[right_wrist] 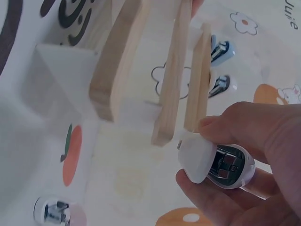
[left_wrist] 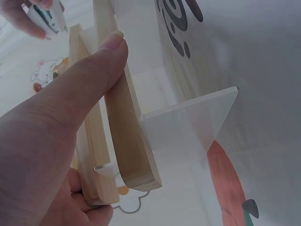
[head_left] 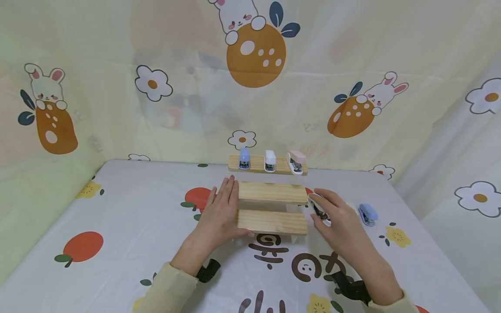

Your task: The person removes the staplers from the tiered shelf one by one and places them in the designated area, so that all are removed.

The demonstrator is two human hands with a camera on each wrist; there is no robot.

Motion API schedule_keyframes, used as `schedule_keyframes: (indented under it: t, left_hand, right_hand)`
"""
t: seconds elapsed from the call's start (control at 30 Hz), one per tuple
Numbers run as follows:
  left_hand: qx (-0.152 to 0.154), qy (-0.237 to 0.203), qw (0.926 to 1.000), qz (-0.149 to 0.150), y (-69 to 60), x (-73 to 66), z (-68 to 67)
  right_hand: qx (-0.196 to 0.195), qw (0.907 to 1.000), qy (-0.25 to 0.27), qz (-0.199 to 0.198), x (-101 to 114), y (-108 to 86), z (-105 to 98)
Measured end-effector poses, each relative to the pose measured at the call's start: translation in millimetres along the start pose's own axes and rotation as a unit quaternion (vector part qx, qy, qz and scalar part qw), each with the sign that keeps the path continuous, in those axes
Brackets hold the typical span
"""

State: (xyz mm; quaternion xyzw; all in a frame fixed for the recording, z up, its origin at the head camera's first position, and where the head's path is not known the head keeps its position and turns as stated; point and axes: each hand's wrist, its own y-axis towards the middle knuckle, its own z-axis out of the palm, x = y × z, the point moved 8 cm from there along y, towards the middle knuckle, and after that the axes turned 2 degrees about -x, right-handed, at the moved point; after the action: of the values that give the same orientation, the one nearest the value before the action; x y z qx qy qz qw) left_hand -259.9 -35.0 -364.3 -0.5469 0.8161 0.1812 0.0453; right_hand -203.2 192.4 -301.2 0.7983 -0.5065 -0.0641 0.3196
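A stepped rack has pale wooden boards on clear supports. My left hand holds its left end, with the thumb on the front board and the fingers at the end of the middle board. Beside the rack's right end, my right hand pinches a white mini stapler between thumb and fingers, apart from the boards. On the back board stand a blue mini stapler, a white one and a pink one.
Another blue mini stapler lies on the patterned tablecloth, right of my right hand. A pale mini stapler shows at the lower left of the right wrist view. A printed curtain hangs behind the table.
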Motion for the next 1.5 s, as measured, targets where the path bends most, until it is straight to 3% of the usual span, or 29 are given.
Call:
schedule_keyframes:
  t: [0.3, 0.57, 0.87, 1.17, 1.5]
  left_hand:
    - [-0.002, 0.006, 1.0000, 0.002, 1.0, -0.9, -1.1]
    - [-0.002, 0.002, 1.0000, 0.001, -0.3, -0.7, -0.1]
    - [-0.004, 0.012, 0.9998, 0.015, -0.8, -1.8, -1.1]
    - [-0.006, 0.020, 0.9995, 0.024, -1.1, 0.7, 0.6]
    - [-0.012, 0.013, 0.9995, 0.024, -1.1, 1.0, 0.4]
  right_hand:
    - [0.011, 0.9988, -0.012, 0.045, -16, -9.9, -4]
    - [0.012, 0.9989, -0.024, 0.037, -27, -18.3, -2]
    - [0.035, 0.9966, -0.039, 0.063, -41, -25.9, 2]
    - [0.098, 0.9871, -0.043, 0.120, -52, -32.7, 14]
    - [0.105, 0.9850, -0.043, 0.130, -58, -38.9, 18]
